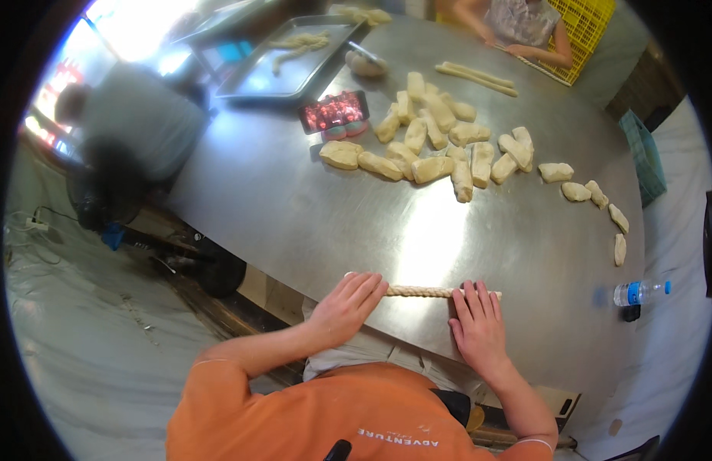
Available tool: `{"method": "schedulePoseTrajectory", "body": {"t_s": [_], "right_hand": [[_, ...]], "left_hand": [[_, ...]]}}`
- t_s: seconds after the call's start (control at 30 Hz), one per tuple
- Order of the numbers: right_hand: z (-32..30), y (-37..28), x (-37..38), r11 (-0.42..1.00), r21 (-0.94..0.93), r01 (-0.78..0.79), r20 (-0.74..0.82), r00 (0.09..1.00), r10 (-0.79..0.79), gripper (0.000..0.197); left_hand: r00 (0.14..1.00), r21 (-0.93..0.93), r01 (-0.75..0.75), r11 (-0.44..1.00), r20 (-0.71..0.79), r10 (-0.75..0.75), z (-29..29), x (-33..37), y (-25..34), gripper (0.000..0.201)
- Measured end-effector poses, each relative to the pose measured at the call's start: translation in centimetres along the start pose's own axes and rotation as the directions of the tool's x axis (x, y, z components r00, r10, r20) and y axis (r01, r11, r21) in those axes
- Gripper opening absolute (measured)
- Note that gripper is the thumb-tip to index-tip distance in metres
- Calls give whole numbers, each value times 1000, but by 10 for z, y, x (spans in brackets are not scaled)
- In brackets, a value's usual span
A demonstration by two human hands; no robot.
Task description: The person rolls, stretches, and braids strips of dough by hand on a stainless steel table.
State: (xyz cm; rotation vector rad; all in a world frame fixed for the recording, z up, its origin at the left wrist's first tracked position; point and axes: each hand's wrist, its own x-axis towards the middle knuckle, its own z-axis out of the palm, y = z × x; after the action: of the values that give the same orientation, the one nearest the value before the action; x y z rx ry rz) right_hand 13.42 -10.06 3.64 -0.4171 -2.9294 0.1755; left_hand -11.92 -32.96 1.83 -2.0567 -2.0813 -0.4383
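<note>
A twisted rope of pale dough [419, 291] lies sideways along the near edge of the metal table. My left hand [351, 301] rests flat over its left end, fingers stretched out. Over the right end lies my right hand [479, 323], also flat with its fingers extended; a short tip of the rope shows beyond it. Between the two hands the braid-like twist is in plain sight. Farther off, several thick dough pieces [433, 169] lie in a loose heap, and a few smaller lumps [576, 191] trail off to the right.
A phone [334, 112] stands propped at the left of the heap. Behind it, a metal tray [252, 81] bears twisted dough. Two long dough strips [476, 78] lie near a co-worker's hands [517, 51] at the far side. A water bottle [640, 293] lies at the right edge.
</note>
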Motion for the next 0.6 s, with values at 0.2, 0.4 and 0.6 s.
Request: {"method": "schedulePoseTrajectory", "body": {"t_s": [0.2, 0.4, 0.6], "right_hand": [[23, -21, 87, 996, 36, 80, 1, 997, -80, 43], [22, 69, 107, 976, 88, 199, -94, 977, -190, 29], [16, 78, 111, 969, 190, 161, -143, 980, -135, 15]], "left_hand": [[972, -19, 110, 994, 211, -104, 32, 100, -37, 112], [939, -126, -213, 969, 248, 239, 46, 157, -77, 64], [942, -214, -308, 927, 70, 329, 57, 178, -73, 50]]}}
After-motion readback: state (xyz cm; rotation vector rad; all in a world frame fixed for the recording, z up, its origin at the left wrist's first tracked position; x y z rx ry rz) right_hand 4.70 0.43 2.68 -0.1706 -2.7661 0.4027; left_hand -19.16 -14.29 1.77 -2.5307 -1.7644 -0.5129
